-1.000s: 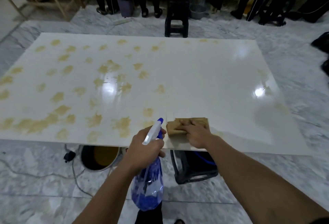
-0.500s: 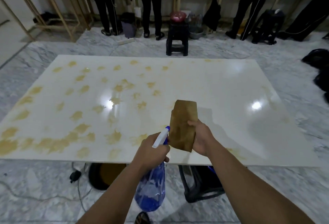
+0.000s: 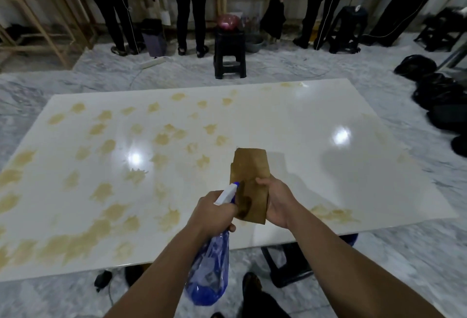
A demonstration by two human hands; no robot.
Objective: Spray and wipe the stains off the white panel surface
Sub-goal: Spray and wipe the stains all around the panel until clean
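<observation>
The left hand (image 3: 214, 210) grips a blue spray bottle (image 3: 209, 267) — nozzle at the brown cloth (image 3: 250, 181) the right hand (image 3: 278, 201) holds above the stained panel (image 3: 328, 178).

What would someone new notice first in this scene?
The big white panel fills the middle, its left half dotted with yellowish stains. In front, the right hand holds a brown cloth upright while the left hand grips a blue spray bottle.
</observation>
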